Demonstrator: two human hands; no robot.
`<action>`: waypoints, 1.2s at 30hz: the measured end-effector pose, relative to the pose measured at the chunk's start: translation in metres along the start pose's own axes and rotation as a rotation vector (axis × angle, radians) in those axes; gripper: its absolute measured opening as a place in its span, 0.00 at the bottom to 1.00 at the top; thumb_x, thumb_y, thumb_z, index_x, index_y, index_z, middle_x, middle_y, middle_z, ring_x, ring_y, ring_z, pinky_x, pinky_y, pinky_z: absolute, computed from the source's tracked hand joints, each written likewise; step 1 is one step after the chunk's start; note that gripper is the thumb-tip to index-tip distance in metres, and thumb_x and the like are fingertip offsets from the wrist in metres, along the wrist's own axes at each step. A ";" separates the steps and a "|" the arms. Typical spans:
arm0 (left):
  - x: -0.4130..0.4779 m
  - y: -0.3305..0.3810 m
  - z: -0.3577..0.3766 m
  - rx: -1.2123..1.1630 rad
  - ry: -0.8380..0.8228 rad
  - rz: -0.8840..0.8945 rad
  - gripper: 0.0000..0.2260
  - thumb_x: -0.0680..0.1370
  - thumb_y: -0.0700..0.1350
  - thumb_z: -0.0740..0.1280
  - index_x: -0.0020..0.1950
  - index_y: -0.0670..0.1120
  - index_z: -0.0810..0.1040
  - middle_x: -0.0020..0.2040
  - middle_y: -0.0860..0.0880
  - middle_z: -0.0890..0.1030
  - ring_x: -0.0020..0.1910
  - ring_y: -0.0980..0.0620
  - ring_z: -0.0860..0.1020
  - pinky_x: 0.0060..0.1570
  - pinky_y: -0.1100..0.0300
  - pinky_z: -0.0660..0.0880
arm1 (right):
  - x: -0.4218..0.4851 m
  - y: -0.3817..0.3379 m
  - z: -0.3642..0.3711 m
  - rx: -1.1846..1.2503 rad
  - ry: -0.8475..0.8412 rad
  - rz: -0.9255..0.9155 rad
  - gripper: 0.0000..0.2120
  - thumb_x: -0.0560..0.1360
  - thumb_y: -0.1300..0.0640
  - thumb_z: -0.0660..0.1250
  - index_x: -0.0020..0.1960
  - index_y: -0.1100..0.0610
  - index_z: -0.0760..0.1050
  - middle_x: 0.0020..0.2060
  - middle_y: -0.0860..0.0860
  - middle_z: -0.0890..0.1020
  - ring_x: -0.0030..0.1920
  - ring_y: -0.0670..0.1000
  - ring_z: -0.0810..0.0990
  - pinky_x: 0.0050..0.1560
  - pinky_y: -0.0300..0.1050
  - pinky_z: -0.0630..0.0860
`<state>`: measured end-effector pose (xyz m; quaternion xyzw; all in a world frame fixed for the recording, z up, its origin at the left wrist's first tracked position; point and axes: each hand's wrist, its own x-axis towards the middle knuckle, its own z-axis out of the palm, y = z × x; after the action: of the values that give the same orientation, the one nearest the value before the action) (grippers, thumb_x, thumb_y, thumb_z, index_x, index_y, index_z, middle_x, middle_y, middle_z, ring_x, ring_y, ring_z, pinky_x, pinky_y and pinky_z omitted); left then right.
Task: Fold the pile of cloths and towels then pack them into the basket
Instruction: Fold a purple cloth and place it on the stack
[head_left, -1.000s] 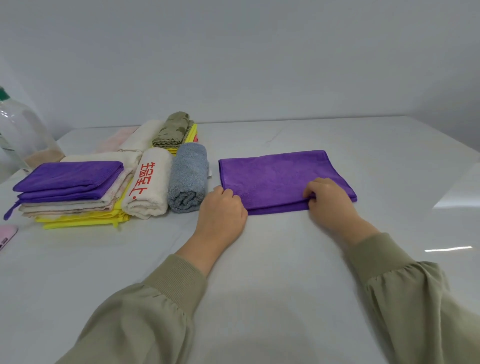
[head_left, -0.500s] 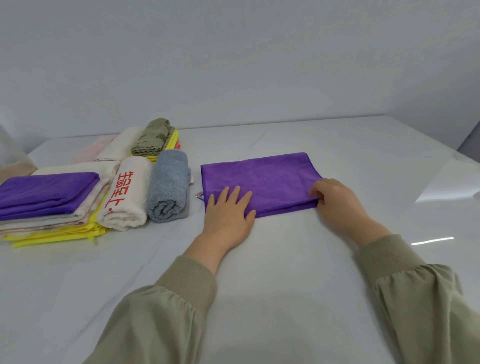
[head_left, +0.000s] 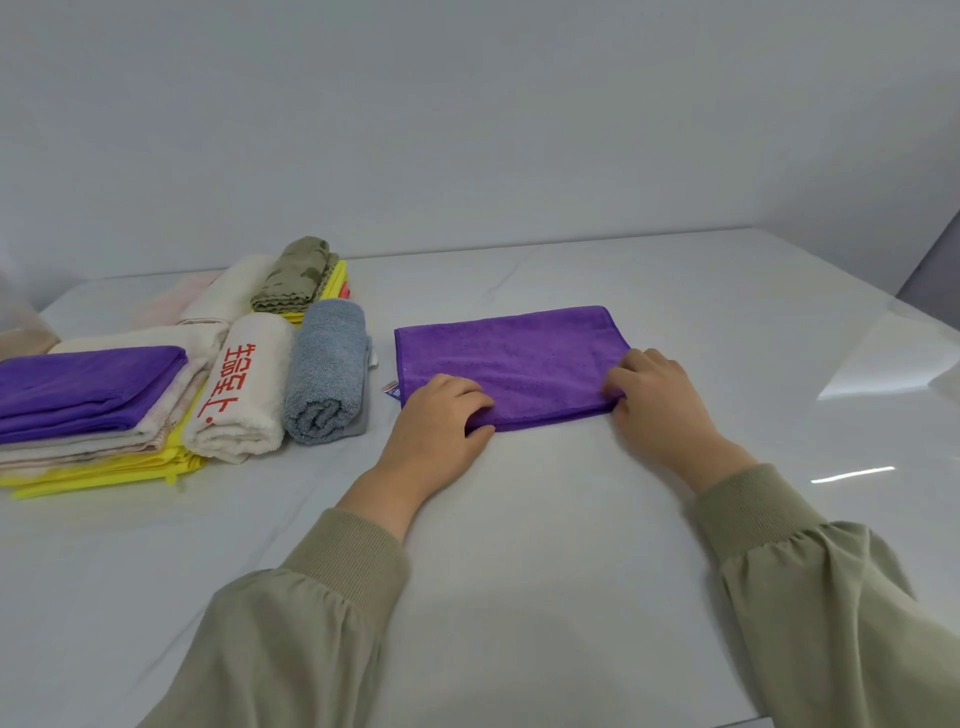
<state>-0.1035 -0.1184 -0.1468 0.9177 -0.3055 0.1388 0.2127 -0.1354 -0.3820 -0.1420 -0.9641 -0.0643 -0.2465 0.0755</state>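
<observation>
A purple cloth (head_left: 511, 356) lies folded flat on the white bench (head_left: 519, 545), about midway between its left and right edges and closer to the far edge than the near one. Its long sides run left to right, and a small label (head_left: 390, 388) sticks out at its near-left corner. The 2 hands are both on its near edge. The left hand (head_left: 441, 421) has its fingers curled on top of the near-left corner with the thumb against the edge, pinching the fabric. The right hand (head_left: 660, 400) grips the near-right corner, fingers curled over the cloth. Both arms are in olive sleeves (head_left: 311, 613).

Toward the left edge of the bench sit the finished pieces. A grey-blue rolled towel (head_left: 324, 369) lies just beside the cloth, and a white rolled towel (head_left: 239, 395) with red characters touches its left side. Further left, a second purple cloth (head_left: 83, 384) tops a flat stack of cream towels (head_left: 104, 441) over a yellow cloth (head_left: 104, 473). Behind the rolls, an olive cloth (head_left: 296, 273) rests on more yellow fabric, with a cream towel (head_left: 228, 296) and a pale pink cloth (head_left: 171, 304) to its left.
</observation>
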 end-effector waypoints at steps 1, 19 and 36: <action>-0.001 -0.001 0.000 -0.008 0.023 0.013 0.11 0.75 0.47 0.69 0.55 0.45 0.82 0.55 0.50 0.80 0.57 0.50 0.74 0.56 0.55 0.72 | 0.000 -0.006 0.001 0.066 0.002 -0.023 0.11 0.61 0.71 0.68 0.38 0.58 0.79 0.37 0.53 0.77 0.39 0.58 0.75 0.41 0.44 0.67; -0.001 0.008 0.001 0.117 0.002 0.040 0.13 0.77 0.51 0.63 0.54 0.45 0.82 0.49 0.49 0.79 0.49 0.48 0.73 0.47 0.51 0.75 | 0.000 -0.039 -0.004 -0.041 -0.191 0.267 0.13 0.80 0.49 0.58 0.51 0.57 0.76 0.49 0.53 0.77 0.55 0.55 0.72 0.47 0.48 0.71; 0.007 0.009 -0.023 0.430 -0.356 -0.244 0.19 0.81 0.56 0.54 0.69 0.49 0.68 0.68 0.48 0.68 0.66 0.45 0.65 0.59 0.47 0.69 | 0.014 -0.018 -0.017 0.112 -0.603 0.274 0.24 0.74 0.49 0.60 0.70 0.46 0.62 0.68 0.46 0.64 0.74 0.51 0.56 0.72 0.64 0.44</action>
<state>-0.1063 -0.1173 -0.1209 0.9815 -0.1893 0.0108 -0.0284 -0.1336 -0.3661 -0.1184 -0.9876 0.0329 0.0663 0.1386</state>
